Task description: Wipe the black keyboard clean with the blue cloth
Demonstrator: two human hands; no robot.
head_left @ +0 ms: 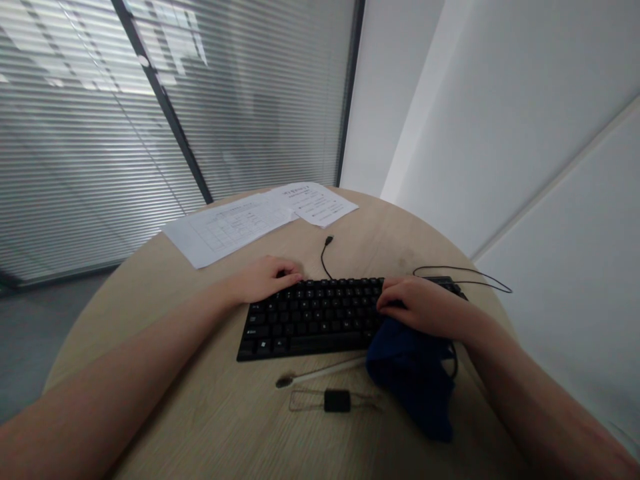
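Observation:
A black keyboard lies on a round wooden table. My left hand rests on the keyboard's far left corner, fingers curled over its edge. My right hand presses a dark blue cloth against the keys on the keyboard's right part, fingers bent round the cloth. The cloth hangs off the keyboard's near edge onto the table.
A black cable with a USB plug runs from the keyboard's back, looping at the right. Two printed sheets lie at the far side. A thin white brush and a small black clip sit near the keyboard's front. Blinds stand behind.

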